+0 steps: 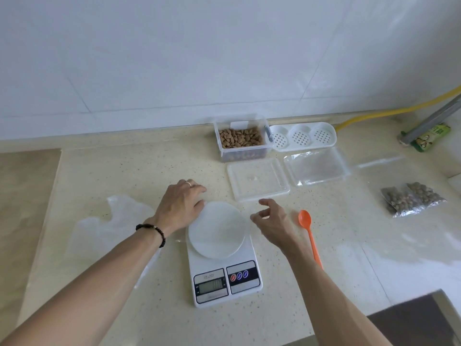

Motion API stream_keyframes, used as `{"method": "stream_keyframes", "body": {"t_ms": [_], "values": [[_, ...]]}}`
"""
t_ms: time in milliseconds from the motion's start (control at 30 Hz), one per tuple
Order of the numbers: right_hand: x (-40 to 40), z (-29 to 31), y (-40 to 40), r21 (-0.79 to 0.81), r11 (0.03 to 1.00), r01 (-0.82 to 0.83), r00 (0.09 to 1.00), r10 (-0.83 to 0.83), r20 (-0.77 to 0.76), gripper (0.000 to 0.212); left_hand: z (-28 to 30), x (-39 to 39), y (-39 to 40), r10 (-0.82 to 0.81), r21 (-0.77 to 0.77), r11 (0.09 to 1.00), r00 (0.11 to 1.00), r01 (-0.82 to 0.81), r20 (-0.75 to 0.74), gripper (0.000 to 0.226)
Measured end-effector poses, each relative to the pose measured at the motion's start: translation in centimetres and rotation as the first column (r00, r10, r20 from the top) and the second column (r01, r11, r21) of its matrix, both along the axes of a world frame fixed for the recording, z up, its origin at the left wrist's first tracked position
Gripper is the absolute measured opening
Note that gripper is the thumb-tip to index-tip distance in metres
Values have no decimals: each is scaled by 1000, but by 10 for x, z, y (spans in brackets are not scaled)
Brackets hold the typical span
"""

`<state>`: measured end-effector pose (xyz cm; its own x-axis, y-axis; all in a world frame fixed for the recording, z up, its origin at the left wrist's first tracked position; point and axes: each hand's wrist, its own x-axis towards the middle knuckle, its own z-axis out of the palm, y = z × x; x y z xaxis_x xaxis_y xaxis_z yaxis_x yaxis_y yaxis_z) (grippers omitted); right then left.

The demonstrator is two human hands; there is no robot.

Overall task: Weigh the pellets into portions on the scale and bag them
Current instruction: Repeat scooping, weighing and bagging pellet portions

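On the scale (224, 260), display digits unreadable.

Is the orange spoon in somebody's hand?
No, the orange spoon lies on the counter beside the right hand, which is not touching it.

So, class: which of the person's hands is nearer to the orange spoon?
Right. The right hand hovers just left of the orange spoon, apart from it. The left hand lies beyond the scale platform.
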<state>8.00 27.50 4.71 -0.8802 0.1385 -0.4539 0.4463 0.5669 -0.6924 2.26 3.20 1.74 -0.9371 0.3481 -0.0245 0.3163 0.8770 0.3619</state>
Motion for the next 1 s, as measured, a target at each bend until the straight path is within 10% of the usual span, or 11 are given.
{"method": "stream_keyframes", "body": {"t_ms": [467, 667, 1000], "values": [[116, -27, -6, 440, 885, -151, 876, 326, -355, 41, -22, 204, 14, 160, 99, 984, 981, -149, -111, 58], [162, -51, 5, 590, 745, -312, 849, 497, -179, 51, -52, 227, 13, 176, -52, 984, 982, -173, 72, 106], [165, -61, -4, 640, 633, -435, 804, 593, -40, 57, -57, 226, 12, 202, -112, 976, 966, -186, 159, 108]]}}
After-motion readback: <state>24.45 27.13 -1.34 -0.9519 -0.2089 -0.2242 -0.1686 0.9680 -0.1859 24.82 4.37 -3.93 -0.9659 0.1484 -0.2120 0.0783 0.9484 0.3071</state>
